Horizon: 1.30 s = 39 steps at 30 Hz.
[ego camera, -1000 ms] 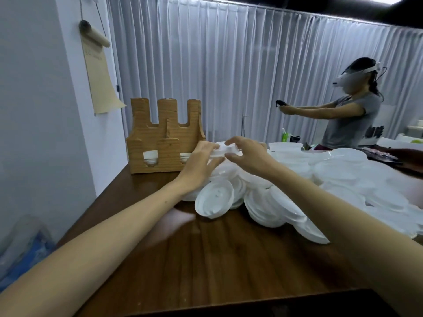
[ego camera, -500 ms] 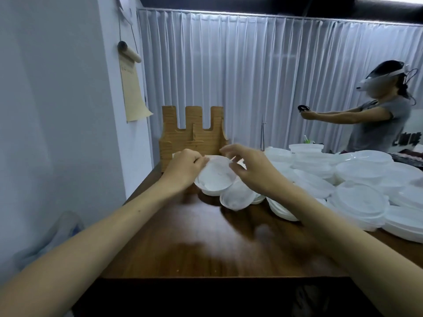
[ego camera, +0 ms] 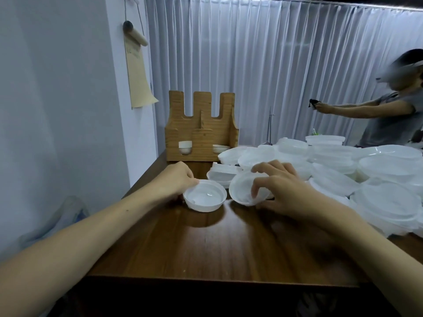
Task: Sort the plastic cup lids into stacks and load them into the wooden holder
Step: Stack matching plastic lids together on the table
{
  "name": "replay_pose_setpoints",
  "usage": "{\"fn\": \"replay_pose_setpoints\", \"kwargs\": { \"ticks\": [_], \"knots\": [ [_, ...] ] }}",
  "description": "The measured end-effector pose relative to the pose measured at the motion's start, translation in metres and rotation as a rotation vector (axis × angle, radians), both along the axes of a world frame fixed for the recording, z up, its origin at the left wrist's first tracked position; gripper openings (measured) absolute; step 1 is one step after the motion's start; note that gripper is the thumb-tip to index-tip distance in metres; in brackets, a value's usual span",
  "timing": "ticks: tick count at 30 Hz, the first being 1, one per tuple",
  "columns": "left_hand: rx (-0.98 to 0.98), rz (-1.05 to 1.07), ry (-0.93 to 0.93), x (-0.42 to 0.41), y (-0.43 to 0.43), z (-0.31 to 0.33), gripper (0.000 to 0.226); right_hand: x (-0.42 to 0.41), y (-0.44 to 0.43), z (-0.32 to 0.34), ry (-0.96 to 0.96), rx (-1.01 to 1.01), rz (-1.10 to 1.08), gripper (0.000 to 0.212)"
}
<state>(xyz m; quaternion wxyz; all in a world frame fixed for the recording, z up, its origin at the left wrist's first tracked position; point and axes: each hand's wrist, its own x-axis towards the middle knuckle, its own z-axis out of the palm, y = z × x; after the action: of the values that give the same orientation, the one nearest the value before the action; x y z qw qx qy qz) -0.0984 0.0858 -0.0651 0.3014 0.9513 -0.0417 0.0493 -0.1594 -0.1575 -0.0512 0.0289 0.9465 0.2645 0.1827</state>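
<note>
Wooden holder: few lids in each slot. Left hand pinches upturned lid; right hand grips tilted lid. Big pile on counter unsorted. Early stage.

The wooden holder stands at the far left corner of the table, the lid pile right of it; before them, the level lid is left of the tilted lid.

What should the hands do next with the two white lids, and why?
Probably the right hand should set its tilted lid into the level lid that the left hand holds by the rim: they look alike in size, and the wooden holder has small stacks in it.
</note>
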Motion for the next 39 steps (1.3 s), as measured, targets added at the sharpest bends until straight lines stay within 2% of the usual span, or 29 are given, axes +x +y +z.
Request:
{"fn": "replay_pose_setpoints", "kwargs": {
  "ticks": [3, 5, 8, 10, 15, 18, 21, 23, 25, 26, 29, 31, 34, 39],
  "knots": [
    [0.064, -0.035, -0.004, 0.005, -0.003, 0.001, 0.022, 0.005, 0.004, 0.002, -0.043, 0.054, 0.036, 0.011],
    [0.103, -0.013, -0.053, 0.007, -0.004, 0.003, 0.030, 0.005, 0.007, 0.009, -0.030, 0.116, 0.067, 0.009],
    [0.095, 0.011, -0.218, 0.010, -0.006, 0.008, 0.035, 0.001, 0.014, 0.026, 0.001, 0.237, 0.134, 0.017],
    [0.003, -0.024, -0.285, 0.010, -0.007, 0.016, 0.033, 0.000, 0.020, 0.035, 0.004, 0.289, 0.165, 0.021],
    [-0.444, -0.089, -0.290, 0.006, -0.008, 0.028, 0.041, 0.014, 0.044, 0.034, -0.016, 0.370, 0.202, 0.008],
    [-0.554, -0.048, -0.320, 0.003, 0.003, 0.029, 0.042, 0.023, 0.058, 0.027, 0.073, 0.361, 0.193, 0.013],
    [-0.444, -0.096, -0.399, 0.001, 0.016, 0.025, 0.024, 0.031, 0.068, 0.018, 0.125, 0.439, 0.188, 0.018],
    [-0.367, -0.102, -0.408, 0.000, 0.022, 0.019, 0.007, 0.034, 0.074, 0.008, 0.135, 0.504, 0.189, 0.013],
    [-0.311, -0.083, -0.412, 0.000, 0.026, 0.014, 0.008, 0.034, 0.077, -0.002, 0.149, 0.546, 0.211, 0.013],
    [-0.295, -0.078, -0.408, -0.001, 0.027, 0.012, 0.010, 0.033, 0.077, -0.005, 0.175, 0.559, 0.220, 0.025],
    [-0.271, -0.062, -0.396, -0.002, 0.030, 0.010, 0.013, 0.025, 0.076, -0.014, 0.318, 0.591, 0.223, 0.085],
    [-0.265, -0.065, -0.383, -0.004, 0.027, 0.009, 0.013, 0.022, 0.075, -0.021, 0.364, 0.606, 0.218, 0.109],
    [-0.261, -0.095, -0.330, -0.006, 0.021, 0.007, 0.014, 0.020, 0.078, -0.027, 0.383, 0.609, 0.195, 0.121],
    [-0.202, -0.128, -0.240, -0.003, 0.017, 0.002, 0.016, 0.025, 0.077, -0.031, 0.367, 0.659, 0.169, 0.124]
  ]
}}
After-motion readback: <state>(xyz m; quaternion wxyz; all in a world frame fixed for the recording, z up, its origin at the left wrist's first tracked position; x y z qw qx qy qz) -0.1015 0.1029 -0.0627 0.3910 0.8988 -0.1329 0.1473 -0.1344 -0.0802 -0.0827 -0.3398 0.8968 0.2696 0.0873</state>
